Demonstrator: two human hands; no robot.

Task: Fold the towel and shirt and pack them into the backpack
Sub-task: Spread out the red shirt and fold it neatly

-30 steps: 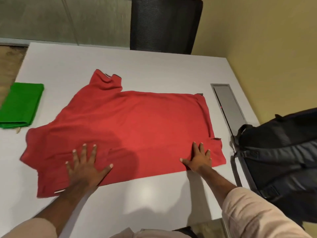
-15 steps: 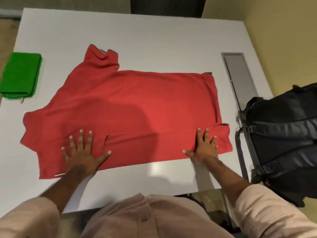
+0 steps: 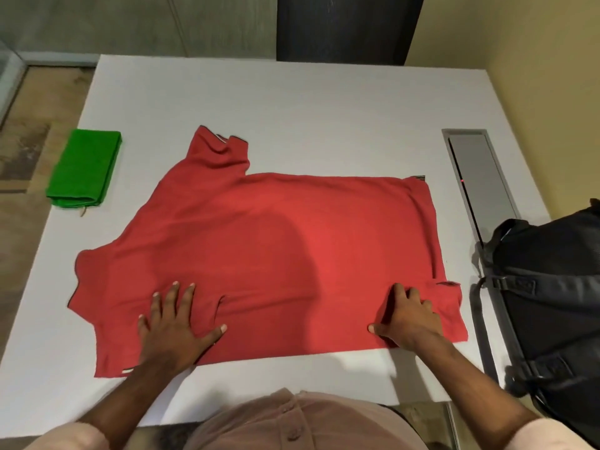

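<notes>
**Shirt flat on the table, both hands on its near edge**

A white table point(image 3: 292, 102) fills most of the view, set against a yellow wall point(image 3: 535, 60) on the right, with grey panelling and a dark chair point(image 3: 347, 27) beyond the far edge. Wood-look floor point(image 3: 29, 141) shows past the left edge.

The red shirt point(image 3: 276, 248) is spread over the middle of the table, collar toward the far-left corner, hem toward the right edge. A black backpack point(image 3: 552, 303) overhangs the near-right corner, just beside the hem. A grey metal hatch point(image 3: 480, 177) is let into the table along the right edge. The folded green towel point(image 3: 84, 167) sits at the left edge, well apart from the shirt.

The left hand point(image 3: 172, 329) lies flat on the shirt near the table's near edge, fingers straight and spread, grasping nothing. The right hand point(image 3: 409, 319) rests on the near hem corner; its fingers look slightly bent, perhaps gathering cloth, though I cannot tell.
</notes>
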